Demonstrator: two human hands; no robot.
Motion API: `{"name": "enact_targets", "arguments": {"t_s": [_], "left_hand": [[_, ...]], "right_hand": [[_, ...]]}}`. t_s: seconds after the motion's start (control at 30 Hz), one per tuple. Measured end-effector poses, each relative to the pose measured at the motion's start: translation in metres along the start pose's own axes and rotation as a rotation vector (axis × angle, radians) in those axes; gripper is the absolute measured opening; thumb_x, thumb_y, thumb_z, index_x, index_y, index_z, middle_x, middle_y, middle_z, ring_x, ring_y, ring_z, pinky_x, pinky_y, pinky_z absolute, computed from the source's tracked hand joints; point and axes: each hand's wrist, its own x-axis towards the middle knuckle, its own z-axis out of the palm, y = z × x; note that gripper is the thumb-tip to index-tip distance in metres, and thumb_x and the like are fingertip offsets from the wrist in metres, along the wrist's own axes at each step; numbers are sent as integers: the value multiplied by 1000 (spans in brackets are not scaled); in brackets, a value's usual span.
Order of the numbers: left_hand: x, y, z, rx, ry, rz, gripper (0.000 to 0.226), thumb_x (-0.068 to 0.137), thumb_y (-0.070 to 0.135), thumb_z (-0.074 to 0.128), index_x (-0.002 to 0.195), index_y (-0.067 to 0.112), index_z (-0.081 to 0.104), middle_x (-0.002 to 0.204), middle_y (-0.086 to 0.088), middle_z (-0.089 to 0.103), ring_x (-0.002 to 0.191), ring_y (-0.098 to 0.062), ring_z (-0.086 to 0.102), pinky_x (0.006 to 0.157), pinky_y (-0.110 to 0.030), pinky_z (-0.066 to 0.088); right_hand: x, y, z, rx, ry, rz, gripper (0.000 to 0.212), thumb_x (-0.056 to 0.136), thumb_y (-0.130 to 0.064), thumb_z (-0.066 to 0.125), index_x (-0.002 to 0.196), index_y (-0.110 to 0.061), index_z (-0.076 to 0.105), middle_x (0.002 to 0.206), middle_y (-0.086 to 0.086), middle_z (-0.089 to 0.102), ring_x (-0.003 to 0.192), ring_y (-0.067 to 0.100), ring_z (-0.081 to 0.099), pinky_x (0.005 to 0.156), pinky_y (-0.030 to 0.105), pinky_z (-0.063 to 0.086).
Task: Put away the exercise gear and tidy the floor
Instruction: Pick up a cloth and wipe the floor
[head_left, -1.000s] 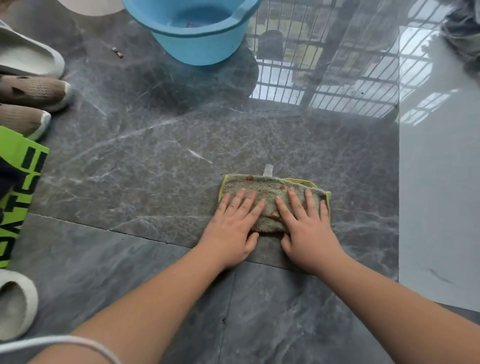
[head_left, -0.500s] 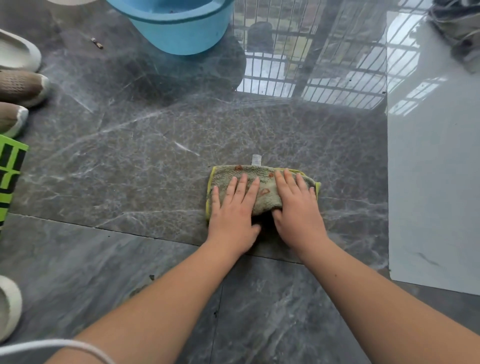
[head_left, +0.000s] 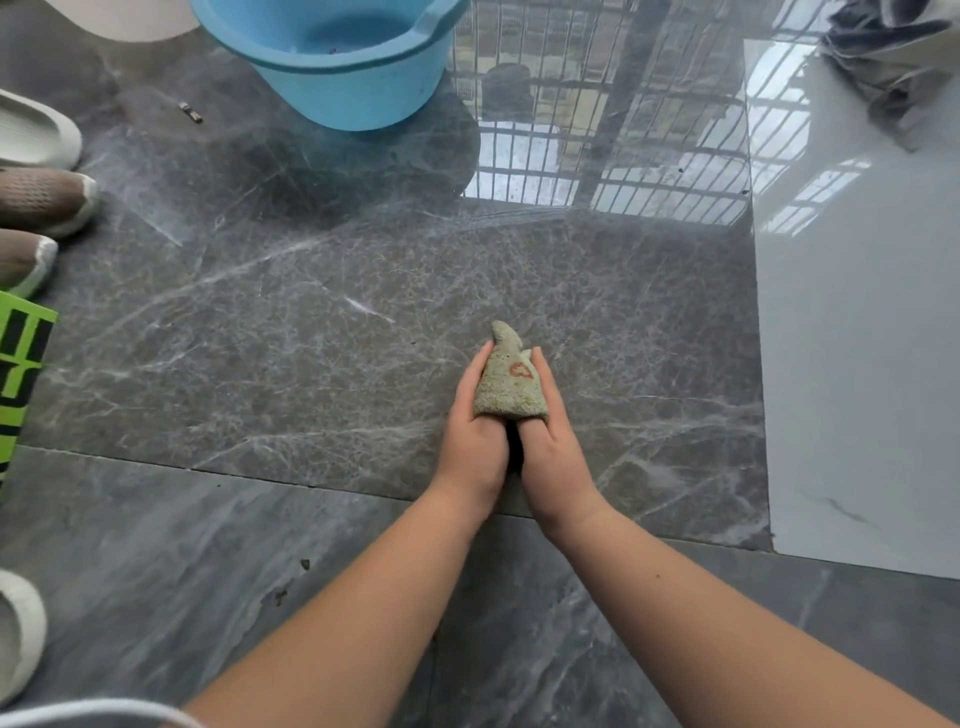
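Observation:
A grey-green cloth (head_left: 508, 382) with a yellow edge and an orange mark is bunched up into a cone on the dark marble floor (head_left: 291, 332). My left hand (head_left: 472, 447) holds its left side and my right hand (head_left: 558, 457) holds its right side. Fingers of both hands run straight along the cloth, and both thumbs are hidden under it. The two hands touch each other below the cloth.
A blue bucket (head_left: 343, 62) stands at the far middle. Shoes (head_left: 36, 200), a pale slipper (head_left: 31, 135) and a green-and-black item (head_left: 21, 364) line the left edge. Another slipper (head_left: 15, 634) lies near left. A grey bundle (head_left: 893, 52) sits far right on the white tile (head_left: 857, 338).
The cloth lay flat under both pressed palms. My hands have drawn together and gathered it into an upright bunch between them.

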Motion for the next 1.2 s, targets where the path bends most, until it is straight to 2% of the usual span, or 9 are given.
{"name": "enact_targets", "arguments": {"t_s": [0.2, 0.37, 0.5, 0.6, 0.7, 0.9, 1.0, 1.1, 1.2], "left_hand": [[4, 24, 16, 44, 142, 1, 44, 92, -1, 44, 131, 16, 58, 123, -10, 67, 114, -24, 64, 104, -47, 48], [8, 66, 38, 286, 68, -61, 62, 72, 11, 43, 130, 22, 59, 118, -2, 68, 107, -16, 65, 96, -38, 54], [-44, 111, 61, 257, -89, -168, 53, 85, 2, 40, 129, 27, 57, 112, -9, 69, 85, -18, 65, 51, -19, 48], [-97, 146, 82, 124, -184, -198, 66, 83, 11, 45, 147, 26, 40, 130, -3, 64, 114, -15, 63, 75, -24, 52], [-153, 191, 112, 85, -149, -243, 72, 86, 37, 49, 154, 30, 27, 143, 5, 53, 121, -1, 56, 94, -19, 46], [-258, 317, 188, 265, -283, -465, 95, 70, 83, 60, 150, 40, 32, 154, 3, 41, 137, -10, 42, 117, -42, 30], [-315, 392, 233, 348, -349, -488, 76, 79, 86, 43, 139, 40, 51, 147, 7, 50, 135, -4, 44, 118, -40, 28], [-372, 481, 276, 430, -386, -418, 58, 90, 77, 35, 132, 43, 56, 138, 16, 54, 125, 11, 47, 114, -23, 31], [-415, 560, 304, 416, -458, -276, 63, 93, 67, 38, 142, 29, 50, 149, 12, 47, 139, -1, 37, 118, -36, 24]], "right_hand": [[2, -7, 6, -45, 38, -62, 59, 95, -24, 38, 153, -25, 27, 160, -11, 24, 145, -2, 18, 122, 30, 15], [13, -46, 4, 166, 139, 103, 66, 80, -39, 45, 144, -20, 47, 143, 2, 54, 131, 16, 50, 112, 45, 39], [-24, -108, -10, 284, 126, 194, 47, 95, -27, 44, 142, -19, 47, 134, 6, 59, 122, 20, 58, 103, 43, 48], [-66, -161, -27, 376, 109, 254, 50, 91, -32, 46, 139, -18, 51, 134, 5, 60, 124, 18, 57, 108, 43, 44], [-118, -224, -47, 515, 0, 294, 57, 85, -32, 48, 139, -16, 52, 137, 4, 60, 126, 14, 56, 109, 36, 42], [-226, -367, -103, 639, -101, 417, 67, 83, -54, 63, 140, -20, 51, 134, 1, 62, 124, 12, 57, 112, 38, 36], [-277, -451, -131, 654, -128, 442, 81, 72, -59, 70, 139, -17, 51, 137, 3, 60, 127, 13, 55, 114, 37, 35], [-321, -540, -161, 748, -163, 387, 86, 63, -59, 84, 132, -13, 60, 136, 12, 60, 128, 22, 55, 110, 39, 37], [-355, -617, -194, 897, -176, 289, 84, 63, -44, 90, 132, -8, 60, 139, 17, 56, 131, 28, 51, 113, 46, 34]]}}
